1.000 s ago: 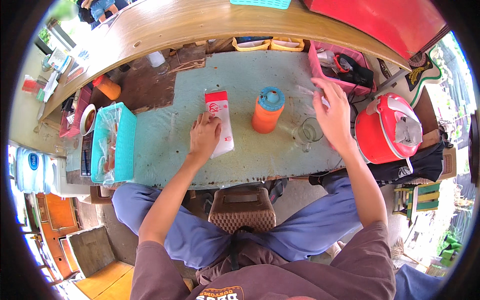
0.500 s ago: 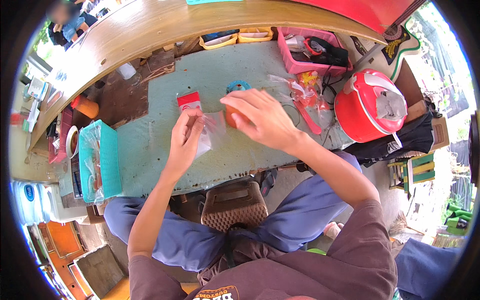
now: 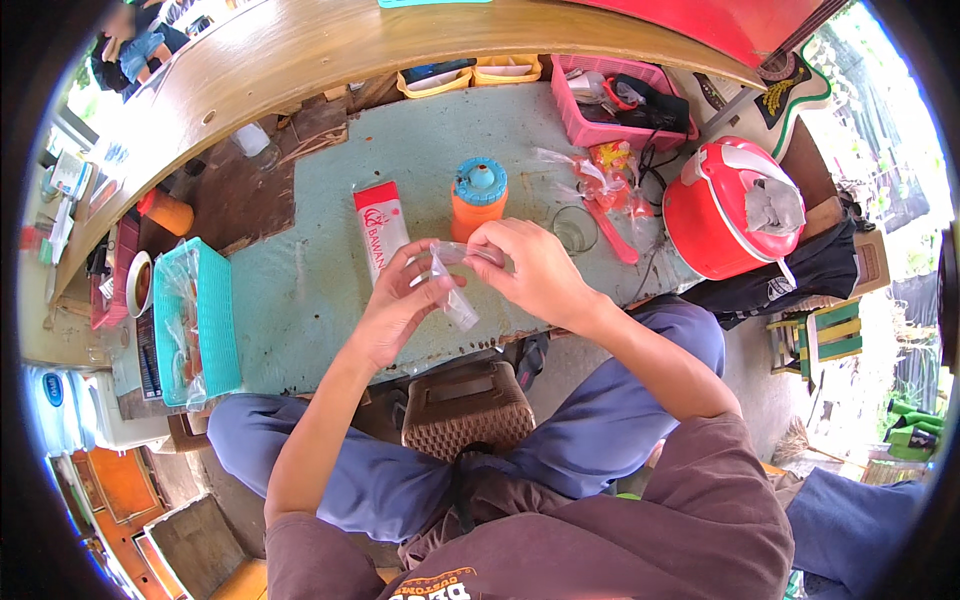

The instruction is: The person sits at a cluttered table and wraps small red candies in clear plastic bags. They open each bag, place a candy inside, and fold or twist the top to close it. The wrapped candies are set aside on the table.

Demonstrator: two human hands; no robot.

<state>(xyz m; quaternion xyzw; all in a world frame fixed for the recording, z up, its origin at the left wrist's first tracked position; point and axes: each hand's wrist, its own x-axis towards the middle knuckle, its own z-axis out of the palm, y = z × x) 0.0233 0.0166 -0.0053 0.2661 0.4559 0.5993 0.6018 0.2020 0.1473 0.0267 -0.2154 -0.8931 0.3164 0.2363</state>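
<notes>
A small clear plastic bag (image 3: 457,308) is stretched between my two hands over the near part of the table. My left hand (image 3: 402,303) pinches it from the left, with the lower end hanging past the thumb. The fingers of my right hand (image 3: 532,268) are closed on its upper end. Just beyond the hands, an orange squeeze bottle (image 3: 478,214) with a blue lid stands upright. Left of it, a long red and white packet (image 3: 381,228) lies flat, its near end partly behind my left hand.
To the right are a drinking glass (image 3: 574,230), bagged red items (image 3: 612,190) and a red cooler jug (image 3: 725,225). A pink basket (image 3: 575,120) sits at the back, a turquoise basket (image 3: 222,330) at the left. A wooden shelf (image 3: 400,40) spans the far side.
My right hand has left the orange bottle and come nearer, onto the plastic bag. My left hand has moved right and nearer with the bag, uncovering more of the packet.
</notes>
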